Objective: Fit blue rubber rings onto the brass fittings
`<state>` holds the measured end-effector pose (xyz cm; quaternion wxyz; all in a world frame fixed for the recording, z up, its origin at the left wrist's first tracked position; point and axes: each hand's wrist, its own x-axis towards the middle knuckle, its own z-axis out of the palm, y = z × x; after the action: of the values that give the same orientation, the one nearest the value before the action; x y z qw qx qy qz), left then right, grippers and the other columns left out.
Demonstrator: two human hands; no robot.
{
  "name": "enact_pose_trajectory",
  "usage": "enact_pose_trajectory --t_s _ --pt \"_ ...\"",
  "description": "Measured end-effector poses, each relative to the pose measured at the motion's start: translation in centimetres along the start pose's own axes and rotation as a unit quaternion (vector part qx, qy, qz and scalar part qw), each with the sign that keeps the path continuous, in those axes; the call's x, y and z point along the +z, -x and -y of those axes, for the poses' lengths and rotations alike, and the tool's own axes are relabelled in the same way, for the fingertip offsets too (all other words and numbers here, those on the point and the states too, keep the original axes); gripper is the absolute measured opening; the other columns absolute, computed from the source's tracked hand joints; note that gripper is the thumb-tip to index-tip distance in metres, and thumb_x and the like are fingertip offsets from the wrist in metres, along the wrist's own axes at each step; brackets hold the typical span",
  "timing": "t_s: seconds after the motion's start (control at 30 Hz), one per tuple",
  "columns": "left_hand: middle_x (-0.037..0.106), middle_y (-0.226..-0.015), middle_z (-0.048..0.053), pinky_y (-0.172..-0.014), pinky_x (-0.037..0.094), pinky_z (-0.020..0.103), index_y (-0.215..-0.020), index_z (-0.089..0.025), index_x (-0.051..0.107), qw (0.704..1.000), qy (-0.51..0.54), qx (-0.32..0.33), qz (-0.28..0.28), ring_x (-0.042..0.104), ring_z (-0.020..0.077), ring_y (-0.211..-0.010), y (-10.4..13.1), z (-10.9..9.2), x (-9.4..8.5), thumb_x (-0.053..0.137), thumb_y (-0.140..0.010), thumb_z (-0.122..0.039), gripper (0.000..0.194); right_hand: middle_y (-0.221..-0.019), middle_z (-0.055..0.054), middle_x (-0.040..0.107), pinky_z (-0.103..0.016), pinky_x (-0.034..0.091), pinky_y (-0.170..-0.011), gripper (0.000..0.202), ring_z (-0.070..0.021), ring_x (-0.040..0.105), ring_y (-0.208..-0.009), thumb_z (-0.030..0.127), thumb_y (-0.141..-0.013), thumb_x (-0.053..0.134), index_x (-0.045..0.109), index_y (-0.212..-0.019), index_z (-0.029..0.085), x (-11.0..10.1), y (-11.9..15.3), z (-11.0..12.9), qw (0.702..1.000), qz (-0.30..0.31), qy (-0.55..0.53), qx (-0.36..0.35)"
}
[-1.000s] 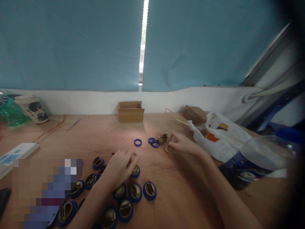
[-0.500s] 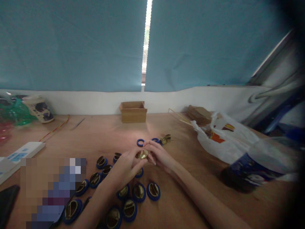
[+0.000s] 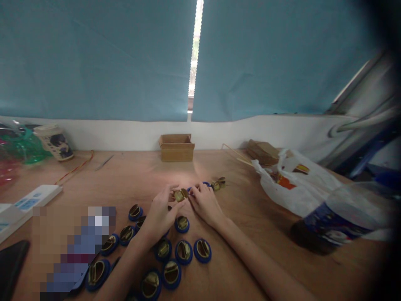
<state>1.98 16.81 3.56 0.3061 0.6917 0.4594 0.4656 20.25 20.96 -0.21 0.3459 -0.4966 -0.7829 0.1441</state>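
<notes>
My left hand (image 3: 163, 211) pinches a round gold-coloured metal piece with a clip-like back (image 3: 181, 195) between thumb and fingers. Just beside it, the fingers of my right hand (image 3: 207, 205) are closed on a small blue ring (image 3: 189, 190), mostly covered by the fingertips. Another blue ring (image 3: 206, 184) shows behind my right hand, next to loose gold-coloured metal pieces (image 3: 219, 183). Around and below my left forearm lie several blue-rimmed round pieces with gold backs facing up, among them one blue-rimmed piece (image 3: 182, 224) close under my hands.
An open cardboard box (image 3: 177, 151) stands at the back by the wall. To the right are a white plastic bag (image 3: 307, 184) and a lying bottle of dark drink (image 3: 332, 225). On the left are a power strip (image 3: 34, 202), a paper cup (image 3: 54, 143) and a dark flat object (image 3: 12, 265).
My hands have moved apart; the left keeps the gold-coloured piece. My right hand has come down onto the blue ring that lay on the table.
</notes>
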Motion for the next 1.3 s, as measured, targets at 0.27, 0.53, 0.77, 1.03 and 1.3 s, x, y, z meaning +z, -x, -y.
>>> enact_pose_trajectory --t_s 0.27,0.53,0.77,1.03,1.3 --pt "0.074 -0.106 0.012 -0.087 0.059 0.039 -0.105 -0.017 0.053 0.991 0.118 -0.063 -0.022 0.073 0.023 -0.1 -0.4 0.4 -0.2 0.062 -0.084 -0.017 0.024 -0.073 -0.001 0.057 -0.033 0.052 -0.063 0.024 -0.0182 0.061 -0.064 0.036 -0.103 0.025 0.038 -0.086 0.024 -0.4 -0.2 0.5 0.977 -0.024 -0.201 0.062" --pt "0.074 -0.111 0.013 -0.095 0.054 0.041 -0.107 -0.014 0.063 0.978 0.19 -0.086 0.016 0.071 0.0249 -0.103 -0.5 0.4 0.0 0.065 -0.084 -0.024 0.025 -0.059 0.008 0.04 -0.021 0.036 -0.037 0.033 -0.0111 0.041 -0.041 0.052 -0.101 0.029 0.036 -0.081 0.027 0.5 0.5 2.8 0.936 -0.028 -0.338 0.094" --pt "0.073 -0.117 0.014 -0.096 0.053 0.043 -0.119 -0.013 0.063 0.956 0.261 -0.111 0.078 0.068 0.0272 -0.109 -0.4 -0.2 0.2 0.066 -0.086 -0.032 0.038 -0.065 0.005 0.048 -0.022 0.035 -0.046 0.025 -0.0116 0.044 -0.051 0.044 -0.099 0.041 0.046 -0.085 0.024 0.1 0.8 3.7 0.937 -0.046 -0.337 0.076" --pt "0.065 -0.131 0.016 -0.1 0.05 0.048 -0.124 -0.014 0.062 0.936 0.295 -0.171 0.082 0.06 0.0309 -0.121 -0.1 -0.8 0.1 0.055 -0.092 -0.044 0.045 -0.072 -0.001 0.063 -0.025 0.043 -0.059 0.015 -0.0166 0.061 -0.066 0.032 -0.096 0.051 0.054 -0.087 0.021 -0.7 1.3 4.6 0.955 -0.082 -0.281 0.053" --pt "0.066 -0.13 0.015 -0.103 0.046 0.049 -0.123 -0.017 0.065 0.934 0.293 -0.177 0.106 0.061 0.0313 -0.119 -0.1 -1.4 0.0 0.066 -0.085 -0.037 0.043 -0.065 0.0 0.065 -0.026 0.043 -0.055 0.015 -0.0178 0.063 -0.06 0.031 -0.096 0.053 0.056 -0.085 0.021 -1.3 1.3 4.7 0.963 -0.087 -0.253 0.043"
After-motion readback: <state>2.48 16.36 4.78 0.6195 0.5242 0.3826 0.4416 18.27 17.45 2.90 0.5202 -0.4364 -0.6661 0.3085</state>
